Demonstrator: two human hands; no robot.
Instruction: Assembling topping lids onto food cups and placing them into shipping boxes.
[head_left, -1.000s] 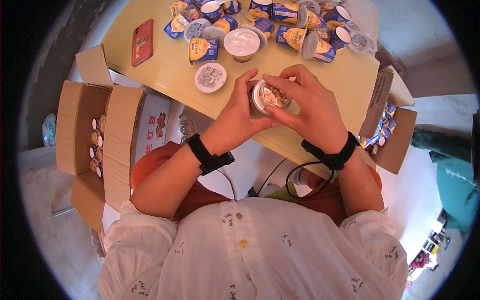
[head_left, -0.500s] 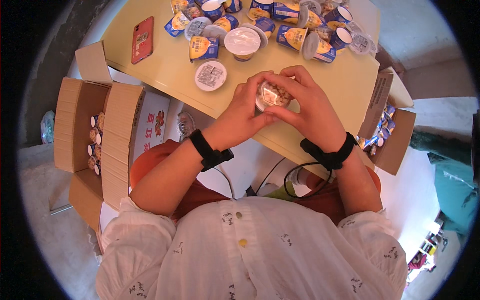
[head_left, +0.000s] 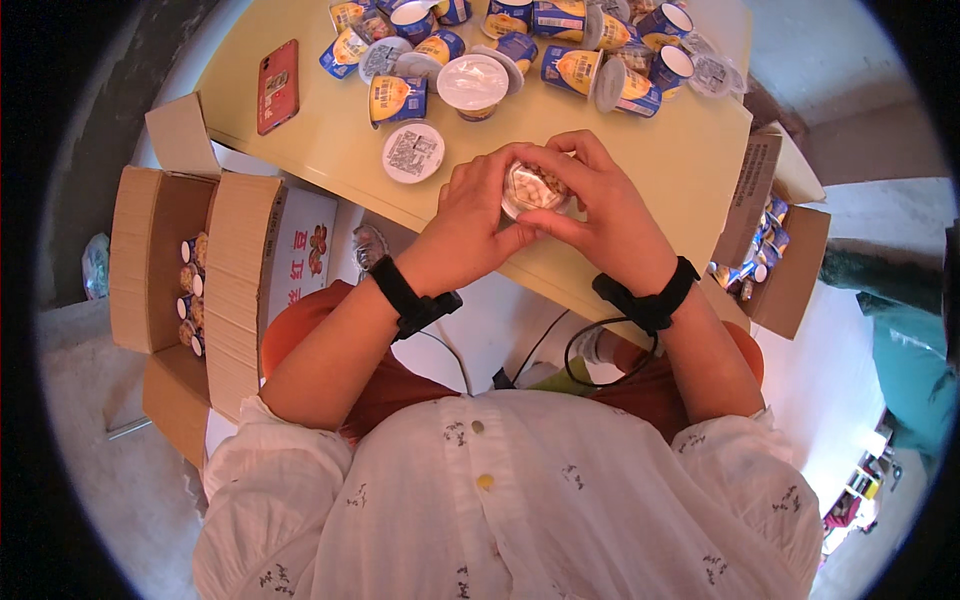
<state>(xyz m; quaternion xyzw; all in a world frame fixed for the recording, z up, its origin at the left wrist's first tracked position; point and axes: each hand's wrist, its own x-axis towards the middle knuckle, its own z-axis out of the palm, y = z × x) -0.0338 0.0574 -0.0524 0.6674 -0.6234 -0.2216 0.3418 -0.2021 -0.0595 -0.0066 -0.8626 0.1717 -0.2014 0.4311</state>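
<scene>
Between my two hands, over the near part of the yellow table (head_left: 340, 130), is a clear round plastic cup (head_left: 536, 188) with pale brown, cereal-like pieces inside. My left hand (head_left: 468, 215) curls round its left side. From the other side my right hand (head_left: 612, 205) grips it, thumb along the near edge and fingers over the far edge. A black strap circles each wrist. Just left of the hands lies a round white lid (head_left: 413, 153) with a printed square code. Beyond it stands a cup topped by a white lid (head_left: 472, 82).
Several blue-and-yellow cups (head_left: 572, 70) crowd the table's far side, some tipped over. A red phone (head_left: 278, 87) lies at the left. Open cardboard boxes with cups inside stand on both sides, one at the left (head_left: 240, 300) and one at the right (head_left: 795, 285).
The view has shifted slightly, so the table things sit a little further left. Both hands still hold the clear cup, with little change in grip.
</scene>
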